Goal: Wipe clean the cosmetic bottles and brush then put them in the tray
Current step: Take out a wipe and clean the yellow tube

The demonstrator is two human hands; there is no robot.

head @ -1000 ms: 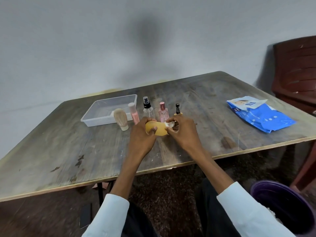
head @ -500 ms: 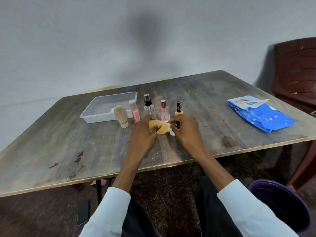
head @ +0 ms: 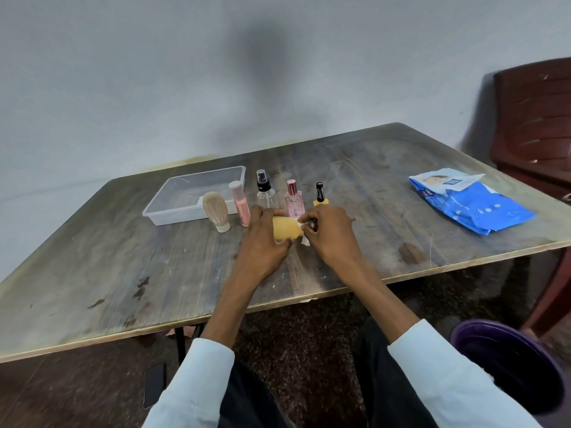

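Observation:
My left hand [head: 262, 239] grips a round yellow cosmetic bottle [head: 285, 231] just above the table. My right hand [head: 330, 233] pinches a small white wipe [head: 304, 239] against the bottle's right end. Behind my hands stand, left to right, a beige brush [head: 216, 210], a pink tube [head: 240, 202], a clear spray bottle with a black cap [head: 265, 191], a pink perfume bottle [head: 293, 199] and a small yellow bottle with a tall black cap [head: 319, 194]. A clear plastic tray [head: 173, 208] lies behind the brush, with nothing seen in it.
A blue pack of wet wipes [head: 469, 202] lies at the table's right side. A dark red chair [head: 537, 125] stands beyond the right corner. A purple bin [head: 509, 366] sits on the floor at my right. The worn wooden table [head: 123, 273] has its front edge near my forearms.
The yellow bottle has turned in my left hand while my right hand has rubbed the wipe along its right end. Both hands stay in about the same place.

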